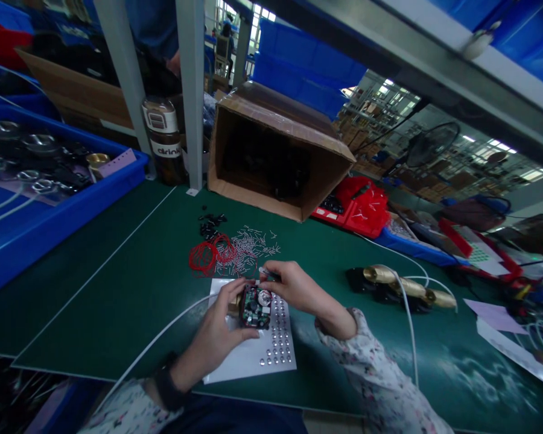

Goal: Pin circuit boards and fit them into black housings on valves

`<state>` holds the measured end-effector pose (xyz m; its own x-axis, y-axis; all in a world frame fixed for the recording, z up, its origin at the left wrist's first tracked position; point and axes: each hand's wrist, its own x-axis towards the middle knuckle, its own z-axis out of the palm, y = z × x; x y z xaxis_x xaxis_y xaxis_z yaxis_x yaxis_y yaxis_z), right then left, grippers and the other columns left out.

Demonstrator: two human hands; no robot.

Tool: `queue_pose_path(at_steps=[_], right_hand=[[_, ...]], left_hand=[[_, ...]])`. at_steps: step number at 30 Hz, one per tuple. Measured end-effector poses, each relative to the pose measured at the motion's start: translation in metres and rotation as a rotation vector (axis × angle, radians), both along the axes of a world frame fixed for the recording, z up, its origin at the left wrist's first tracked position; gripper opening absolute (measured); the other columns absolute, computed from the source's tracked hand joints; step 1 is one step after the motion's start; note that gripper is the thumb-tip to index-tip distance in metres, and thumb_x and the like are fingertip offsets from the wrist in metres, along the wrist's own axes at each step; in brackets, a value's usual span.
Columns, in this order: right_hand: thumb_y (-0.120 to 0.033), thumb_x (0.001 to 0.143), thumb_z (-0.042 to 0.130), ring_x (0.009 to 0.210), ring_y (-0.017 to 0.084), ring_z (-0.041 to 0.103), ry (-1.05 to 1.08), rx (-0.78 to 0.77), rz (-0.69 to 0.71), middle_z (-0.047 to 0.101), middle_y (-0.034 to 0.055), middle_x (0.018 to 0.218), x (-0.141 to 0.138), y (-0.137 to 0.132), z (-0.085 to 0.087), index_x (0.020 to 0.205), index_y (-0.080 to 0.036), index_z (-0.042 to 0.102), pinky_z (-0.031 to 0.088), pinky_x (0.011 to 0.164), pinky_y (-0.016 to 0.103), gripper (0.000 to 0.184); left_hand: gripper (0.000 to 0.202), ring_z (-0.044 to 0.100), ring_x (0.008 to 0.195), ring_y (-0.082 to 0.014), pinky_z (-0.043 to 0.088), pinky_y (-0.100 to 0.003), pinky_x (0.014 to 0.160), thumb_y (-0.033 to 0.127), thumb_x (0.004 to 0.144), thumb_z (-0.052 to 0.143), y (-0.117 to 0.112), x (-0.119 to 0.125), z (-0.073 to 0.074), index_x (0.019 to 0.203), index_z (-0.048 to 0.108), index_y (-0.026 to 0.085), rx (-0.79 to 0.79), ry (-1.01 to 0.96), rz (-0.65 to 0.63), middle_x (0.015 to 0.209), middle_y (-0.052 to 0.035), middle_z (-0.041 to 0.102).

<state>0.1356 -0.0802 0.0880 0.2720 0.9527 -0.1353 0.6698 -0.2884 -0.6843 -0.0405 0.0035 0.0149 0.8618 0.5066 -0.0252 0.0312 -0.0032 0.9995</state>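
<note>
Green circuit board (254, 308): seated in a squarish black housing just above the white sheet, between the two hands; its face is bare, with a round pale part near the top.
Progress: judging by the uncovered face, the work on this unit is partway; I see no cover over it, and plenty of small parts lie loose.
Left hand (218, 330): half curled, fingers and thumb gripping the housing's edges, steadying it.
Right hand (293, 286): fingertips pinched together at the board's top corner on a slim piece (269, 275), too blurred to name.
Brass part (233, 305): dull gold, partly hidden by the left fingers, beside the board.
White cable (163, 330): smooth, bending in a long arc towards the brass part.
White sheet (228, 371): flat, slightly glossy, carrying shiny silver beads (278, 339) in rows; those look like remaining stock.
Red wire (203, 257): thin, looped in soft coils beyond the sheet, apparently unused.
Metal pins (245, 248): a scattered, needle-like heap touching the coils.
Brass-ended units (416, 288): tubular, polished, with black bodies, well to the right; I can't tell whether they're finished.
Green counter (117, 283): smooth-topped, underneath it all.
Cardboard box (280, 114): brown, open-mouthed, at the back.
</note>
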Motion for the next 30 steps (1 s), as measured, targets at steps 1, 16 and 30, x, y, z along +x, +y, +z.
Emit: queue_pose_path(at_steps=[1, 16, 30], right_hand=[[-0.011, 0.082, 0.064, 0.074, 0.013, 0.058, -0.005, -0.004, 0.027, 0.064, -0.0017, 0.078, 0.000, 0.001, 0.002, 0.084, -0.017, 0.063, 0.038, 0.065, 0.023, 0.006], [-0.034, 0.078, 0.068, 0.054, 0.012, 0.044, -0.388, -0.253, 0.093, 0.054, 0.0027, 0.060, -0.012, 0.036, 0.023, 0.063, -0.018, 0.064, 0.025, 0.048, 0.026, 0.023], [-0.030, 0.092, 0.047, 0.064, 0.012, 0.055, 0.341, -0.112, 0.034, 0.064, 0.0026, 0.074, 0.003, -0.021, -0.008, 0.081, -0.015, 0.059, 0.040, 0.061, 0.024, 0.023]], left_hand=[[0.075, 0.044, 0.125, -0.0280, 0.033, -0.049, 0.106, 0.017, 0.062, 0.078, 0.000, 0.000, -0.002, 0.126, 0.040, 0.022, -0.013, -0.006, -0.001, 0.132, -0.0113, 0.050], [0.067, 0.051, 0.118, -0.0297, 0.039, -0.050, 0.103, 0.018, 0.064, 0.078, 0.003, -0.002, -0.008, 0.122, 0.046, 0.025, 0.144, -0.039, 0.007, 0.127, -0.0093, 0.054], [0.060, 0.053, 0.117, -0.0270, 0.045, -0.047, 0.100, 0.015, 0.066, 0.075, 0.003, -0.001, -0.009, 0.119, 0.051, 0.029, 0.218, 0.027, -0.029, 0.131, -0.0046, 0.053]])
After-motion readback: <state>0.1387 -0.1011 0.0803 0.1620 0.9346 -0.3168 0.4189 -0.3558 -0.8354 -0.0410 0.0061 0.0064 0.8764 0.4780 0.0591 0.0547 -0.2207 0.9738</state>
